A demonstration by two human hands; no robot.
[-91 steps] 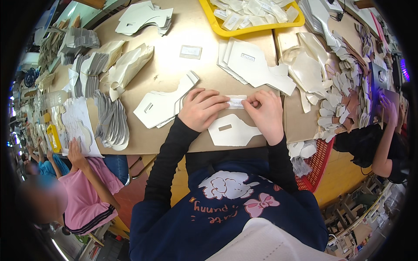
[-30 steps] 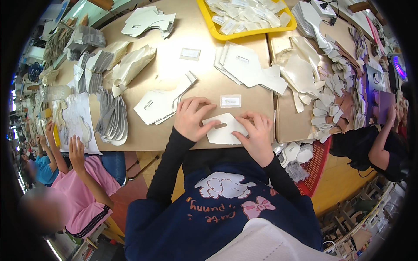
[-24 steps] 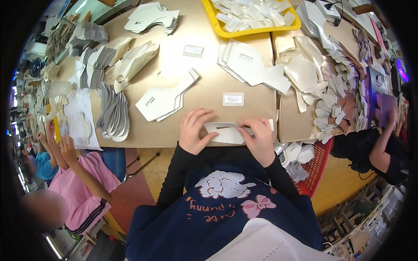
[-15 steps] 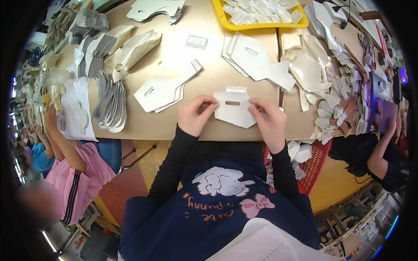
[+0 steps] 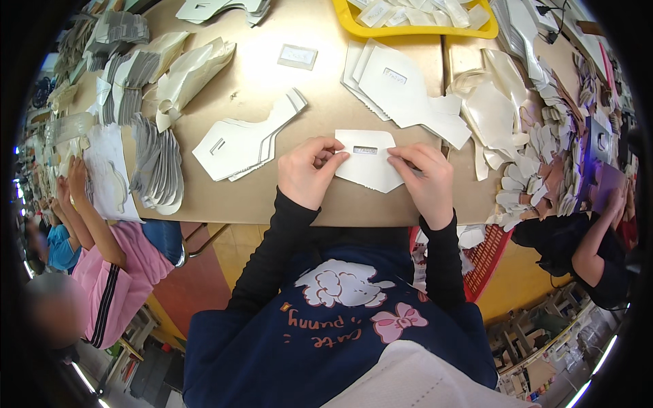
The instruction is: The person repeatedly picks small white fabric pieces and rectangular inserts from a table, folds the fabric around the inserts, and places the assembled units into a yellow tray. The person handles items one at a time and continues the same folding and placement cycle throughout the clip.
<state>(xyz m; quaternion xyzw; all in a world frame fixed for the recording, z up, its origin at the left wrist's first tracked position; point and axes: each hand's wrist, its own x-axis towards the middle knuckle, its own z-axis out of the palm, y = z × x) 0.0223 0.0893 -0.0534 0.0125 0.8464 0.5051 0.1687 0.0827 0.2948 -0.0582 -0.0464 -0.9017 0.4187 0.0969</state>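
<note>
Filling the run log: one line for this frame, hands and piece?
left hand: pinching left edge of white die-cut card piece | right hand: pinching its right edge | piece: flat over brown table

On the brown table point(image 5: 272, 204), the left hand point(image 5: 307, 170) and right hand point(image 5: 423, 178) pinch opposite edges of a white die-cut card piece point(image 5: 367, 163), with a stack of similar white cutouts point(image 5: 245, 139) just beyond the left hand and a yellow tray point(image 5: 415, 27) at the table's far edge.

Black sleeves, navy printed top
</note>
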